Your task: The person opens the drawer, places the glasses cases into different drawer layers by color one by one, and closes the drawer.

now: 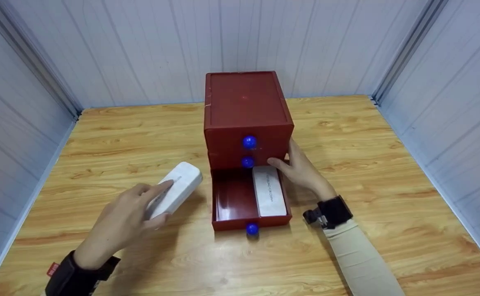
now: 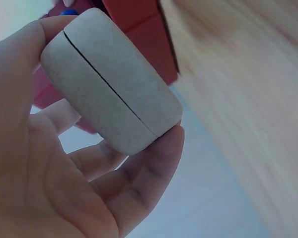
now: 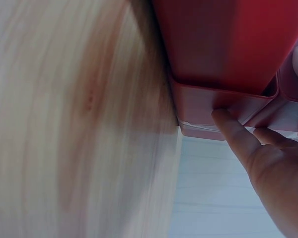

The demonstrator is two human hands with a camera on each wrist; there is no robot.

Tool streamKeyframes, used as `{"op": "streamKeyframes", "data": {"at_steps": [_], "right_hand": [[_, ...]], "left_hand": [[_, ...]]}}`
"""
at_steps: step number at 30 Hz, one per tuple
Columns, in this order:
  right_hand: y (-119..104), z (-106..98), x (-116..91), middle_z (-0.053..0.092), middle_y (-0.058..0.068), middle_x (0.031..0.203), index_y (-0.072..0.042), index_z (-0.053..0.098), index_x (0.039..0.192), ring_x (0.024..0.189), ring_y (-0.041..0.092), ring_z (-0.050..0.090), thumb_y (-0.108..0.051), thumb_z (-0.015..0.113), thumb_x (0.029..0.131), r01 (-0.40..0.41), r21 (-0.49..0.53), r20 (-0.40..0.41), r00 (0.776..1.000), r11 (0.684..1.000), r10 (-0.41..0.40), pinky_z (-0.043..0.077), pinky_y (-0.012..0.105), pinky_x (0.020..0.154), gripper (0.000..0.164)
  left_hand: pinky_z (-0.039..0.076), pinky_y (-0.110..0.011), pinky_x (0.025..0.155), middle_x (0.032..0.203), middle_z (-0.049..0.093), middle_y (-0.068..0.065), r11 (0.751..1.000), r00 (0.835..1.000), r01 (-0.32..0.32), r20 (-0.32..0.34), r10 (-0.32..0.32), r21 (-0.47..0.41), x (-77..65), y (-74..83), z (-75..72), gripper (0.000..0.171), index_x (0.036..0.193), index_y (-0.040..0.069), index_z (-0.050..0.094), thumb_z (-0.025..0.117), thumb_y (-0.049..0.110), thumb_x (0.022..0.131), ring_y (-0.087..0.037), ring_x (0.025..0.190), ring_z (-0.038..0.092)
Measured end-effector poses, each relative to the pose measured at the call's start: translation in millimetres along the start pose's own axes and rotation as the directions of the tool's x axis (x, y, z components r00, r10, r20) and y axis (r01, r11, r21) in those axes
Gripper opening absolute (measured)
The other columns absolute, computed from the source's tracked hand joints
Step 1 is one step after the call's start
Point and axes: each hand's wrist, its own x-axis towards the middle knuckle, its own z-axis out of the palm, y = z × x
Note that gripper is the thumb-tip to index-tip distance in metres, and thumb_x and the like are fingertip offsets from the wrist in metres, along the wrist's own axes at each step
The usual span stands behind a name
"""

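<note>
My left hand (image 1: 131, 213) grips a white glasses case (image 1: 178, 187), tilted above the table left of the open drawer. In the left wrist view, the case's end (image 2: 111, 82) shows rounded corners and a dark seam. A dark red drawer cabinet (image 1: 246, 98) has its bottom drawer (image 1: 233, 225) pulled out. Inside that drawer, along its right side, lies a second white case (image 1: 269, 191) with printed lettering. My right hand (image 1: 305, 170) rests against the cabinet's right side, thumb at the front edge above the drawer. Its fingers lie nearly straight on the red side wall in the right wrist view.
Blue round knobs mark the upper drawer (image 1: 249, 142), the middle drawer (image 1: 247, 162) and the pulled-out one. The wood-grain table (image 1: 133, 139) is enclosed by pale panel walls (image 1: 141, 49) at the back and both sides.
</note>
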Motion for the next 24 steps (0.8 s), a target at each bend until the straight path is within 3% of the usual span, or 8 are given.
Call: {"op": "streamKeyframes", "data": {"at_steps": [6,24], "right_hand": [[0,1,1,0.045,0.014,0.158,-0.013,0.02,0.168,0.138,0.03,0.054,-0.024,0.072,0.103,0.003,-0.02,-0.009,1.0,1.0,-0.003,0.05,0.049,0.112,0.084],[-1,0,1,0.044,0.014,0.159,-0.012,0.023,0.167,0.14,0.03,0.052,-0.023,0.071,0.103,0.002,-0.005,-0.008,1.0,1.0,-0.003,0.051,0.049,0.112,0.081]], "left_hand": [[0.057,-0.041,0.061,0.112,0.072,-0.017,0.998,0.998,-0.067,-0.014,0.067,0.002,10.1,13.0,5.5,0.07,0.15,0.02,0.062,0.085,0.034,0.086,-0.029,0.085,0.068],[0.057,-0.038,0.064,0.11,0.072,-0.015,0.995,0.994,-0.099,0.037,0.1,-0.021,25.4,39.6,11.0,0.068,0.147,0.02,0.065,0.085,0.036,0.084,-0.024,0.084,0.067]]}}
